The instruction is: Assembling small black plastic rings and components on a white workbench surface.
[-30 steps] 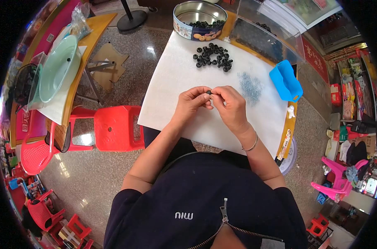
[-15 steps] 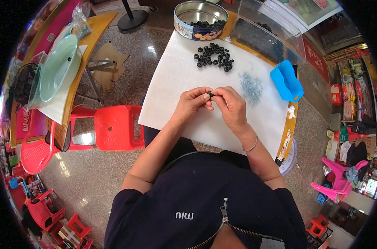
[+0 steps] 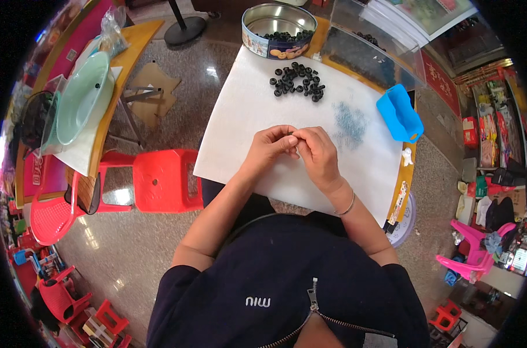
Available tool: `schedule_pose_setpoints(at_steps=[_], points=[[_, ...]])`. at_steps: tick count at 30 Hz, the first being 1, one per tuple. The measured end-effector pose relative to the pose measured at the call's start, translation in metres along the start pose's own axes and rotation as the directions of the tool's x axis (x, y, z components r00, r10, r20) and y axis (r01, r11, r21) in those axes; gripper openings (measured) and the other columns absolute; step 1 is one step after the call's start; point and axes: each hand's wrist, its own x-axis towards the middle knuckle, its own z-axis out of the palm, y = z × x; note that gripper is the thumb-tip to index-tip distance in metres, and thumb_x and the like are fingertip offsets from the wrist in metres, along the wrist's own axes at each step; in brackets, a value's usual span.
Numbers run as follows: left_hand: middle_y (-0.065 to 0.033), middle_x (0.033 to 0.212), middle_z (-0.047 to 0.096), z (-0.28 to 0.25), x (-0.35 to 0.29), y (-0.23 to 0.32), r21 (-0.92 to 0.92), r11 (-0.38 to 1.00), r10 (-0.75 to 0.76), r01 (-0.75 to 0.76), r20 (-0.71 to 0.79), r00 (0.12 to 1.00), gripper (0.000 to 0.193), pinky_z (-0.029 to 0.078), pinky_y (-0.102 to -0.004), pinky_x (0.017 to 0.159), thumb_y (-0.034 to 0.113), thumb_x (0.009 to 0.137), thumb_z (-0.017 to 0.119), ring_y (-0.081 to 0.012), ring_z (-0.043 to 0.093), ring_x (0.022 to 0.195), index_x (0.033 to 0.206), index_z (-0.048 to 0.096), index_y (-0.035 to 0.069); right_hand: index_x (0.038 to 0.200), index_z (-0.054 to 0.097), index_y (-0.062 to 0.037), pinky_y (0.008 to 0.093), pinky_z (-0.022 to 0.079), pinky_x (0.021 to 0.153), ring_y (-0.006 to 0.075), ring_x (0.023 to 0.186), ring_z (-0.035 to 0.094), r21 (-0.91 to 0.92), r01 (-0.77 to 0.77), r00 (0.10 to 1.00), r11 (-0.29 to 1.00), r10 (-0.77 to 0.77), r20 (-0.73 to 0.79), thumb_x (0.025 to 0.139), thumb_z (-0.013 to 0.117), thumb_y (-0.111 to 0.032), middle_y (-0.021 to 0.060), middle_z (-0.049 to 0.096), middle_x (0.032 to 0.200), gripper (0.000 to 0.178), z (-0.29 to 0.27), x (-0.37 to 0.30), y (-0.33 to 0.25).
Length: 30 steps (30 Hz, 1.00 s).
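My left hand [image 3: 270,148] and my right hand [image 3: 318,153] meet above a white foam-like sheet [image 3: 231,119] on the table. Both are closed in a pinch, fingertips touching. A small black part was between them a moment ago; the fingers now cover nearly all of it. What my right fingertips pinch is too small to make out. Beyond my hands lies a loose cluster of small round black parts [image 3: 288,83]. To its right spreads a patch of tiny clear bluish pieces [image 3: 350,124].
A round tin [image 3: 269,48] holding more black parts stands at the far edge. Beside it is a clear plastic box [image 3: 385,64]. An empty-looking blue container [image 3: 400,113] sits at the right edge. Left are a red stool [image 3: 159,174] and another table with a pale green basin [image 3: 80,110].
My right hand has shifted slightly left and its fingertips have closed in against the left ones. The black part, visible before, is now mostly covered.
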Motion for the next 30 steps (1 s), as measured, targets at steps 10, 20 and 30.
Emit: schedule_pose_setpoints(at_steps=[10, 20, 30], points=[[-0.0014, 0.077, 0.061, 0.01, -0.003, 0.004, -0.014, 1.0, -0.001, -0.001, -0.138, 0.99, 0.025, 0.043, -0.0204, 0.055, 0.021, 0.096, 0.053, -0.0055, 0.05, 0.059, 0.105, 0.062, -0.001, 0.112, 0.062, -0.0037, 0.0292, 0.05, 0.072, 0.019, 0.08, 0.062, 0.161, -0.185, 0.981, 0.969, 0.191, -0.025, 0.085, 0.057, 0.004, 0.0096, 0.063, 0.092, 0.029, 0.005, -0.006, -0.006], [0.0003, 0.073, 0.056, 0.009, -0.006, 0.002, -0.018, 1.0, 0.013, -0.017, -0.205, 0.979, 0.028, 0.036, -0.0201, 0.05, 0.026, 0.098, 0.049, -0.0051, 0.045, 0.057, 0.1, 0.061, 0.001, 0.109, 0.061, -0.0031, 0.0312, 0.049, 0.07, 0.0212, 0.078, 0.059, 0.229, -0.157, 0.985, 0.961, 0.17, -0.036, 0.084, 0.057, 0.003, 0.0101, 0.059, 0.088, 0.027, 0.02, 0.002, -0.011], [-0.0012, 0.076, 0.055, -0.003, -0.001, -0.011, 0.11, 0.994, 0.024, -0.015, -0.085, 0.996, 0.043, 0.038, -0.0211, 0.052, 0.037, 0.099, 0.046, -0.0076, 0.042, 0.058, 0.111, 0.059, -0.002, 0.094, 0.06, -0.0022, 0.0356, 0.048, 0.068, 0.0263, 0.076, 0.057, 0.166, -0.102, 0.995, 0.981, 0.104, -0.002, 0.079, 0.062, -0.001, 0.0119, 0.055, 0.085, 0.016, 0.0, 0.015, 0.0]])
